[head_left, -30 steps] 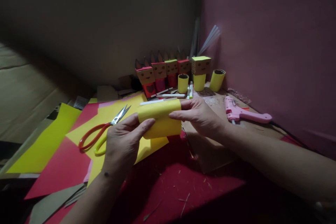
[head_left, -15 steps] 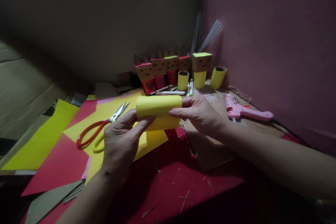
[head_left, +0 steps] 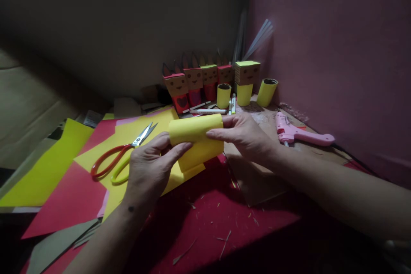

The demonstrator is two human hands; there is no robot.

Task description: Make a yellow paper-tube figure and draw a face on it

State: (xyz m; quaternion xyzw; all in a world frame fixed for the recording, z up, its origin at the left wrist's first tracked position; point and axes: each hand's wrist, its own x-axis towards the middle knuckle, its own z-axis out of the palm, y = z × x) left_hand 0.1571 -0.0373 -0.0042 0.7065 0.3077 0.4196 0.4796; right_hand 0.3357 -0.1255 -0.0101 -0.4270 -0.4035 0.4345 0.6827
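A piece of yellow paper [head_left: 199, 139], curved over at its top, is held between my two hands above the table. My left hand [head_left: 150, 162] grips its left end, thumb pressed on the front face. At the other end, my right hand [head_left: 245, 135] pinches it, the thumb in front and the fingers behind or inside the curl. Whether a tube lies inside the curl is hidden. Just left of my left hand lie scissors [head_left: 123, 154] with one red and one yellow handle, partly covered by that hand. Beneath them are yellow sheets [head_left: 96, 160].
Cardboard figures [head_left: 176, 85] with drawn faces stand at the back, beside yellow paper-covered tubes [head_left: 224, 96]. Markers [head_left: 208, 111] lie before them. A pink glue gun [head_left: 298, 135] rests on the right, with clear glue sticks [head_left: 260, 38] behind. Red paper [head_left: 64, 205] lies left; scraps litter the red tabletop [head_left: 205, 231].
The lower edge of the yellow paper hangs lower and slants more. Both hands keep their hold, with the left one shifted slightly right. The view has shifted a little.
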